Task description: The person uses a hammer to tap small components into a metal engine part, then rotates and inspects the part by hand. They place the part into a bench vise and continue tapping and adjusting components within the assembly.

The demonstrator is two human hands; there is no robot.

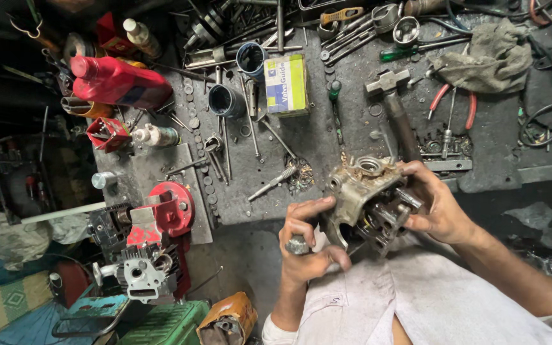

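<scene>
Head view looks straight down on a cluttered, greasy workbench (327, 147), where both hands meet over the person's lap just below its front edge. A grimy cast-metal engine part (364, 198), probably a small cylinder head, is held up in the air between them. Clamped around its right side, the right hand (434, 204) has its fingers hooked over the dark, ribbed lower portion and its thumb on top. Closed around a short metal tool (298, 245), the left hand (306, 239) has its thumb and forefinger reaching across to touch the casting's left face. The piece looks heavy for its size, fully rigid, and coated in oil and grit, so it is likely slippery; its corners and the round bore on top give firm edges, while the thin ribs and protruding studs seem the parts most easily knocked. What the tool's tip is cannot be made out, since the fist hides it. A hammer (394, 105) lies on the bench just above the casting, with red-handled pliers (453, 102) and a crumpled rag (487, 57) farther right.
</scene>
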